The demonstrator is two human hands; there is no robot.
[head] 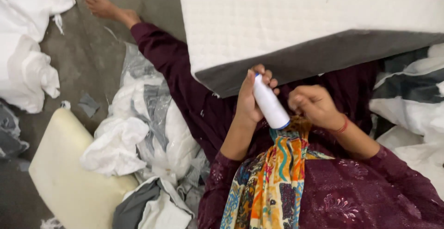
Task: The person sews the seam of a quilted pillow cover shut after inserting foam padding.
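Note:
My left hand [249, 100] grips a white spool of thread [269, 103], held tilted in front of my lap. My right hand [316, 105] is just to the right of the spool, fingers curled and pinched together; whether a thread end sits between them is too fine to tell. A red band circles my right wrist. A multicoloured patterned scarf [273, 173] hangs down beneath the spool over my dark maroon clothing. A white quilted pad with a grey underside [305, 21] lies across my legs above the hands.
A heap of white and grey fabric scraps [143, 127] lies at my left, beside a cream foam cushion [64, 173]. More white cloth [27, 48] is at far left on the grey floor, and white and dark fabric [411, 99] at right. My bare foot [104, 7] stretches out top left.

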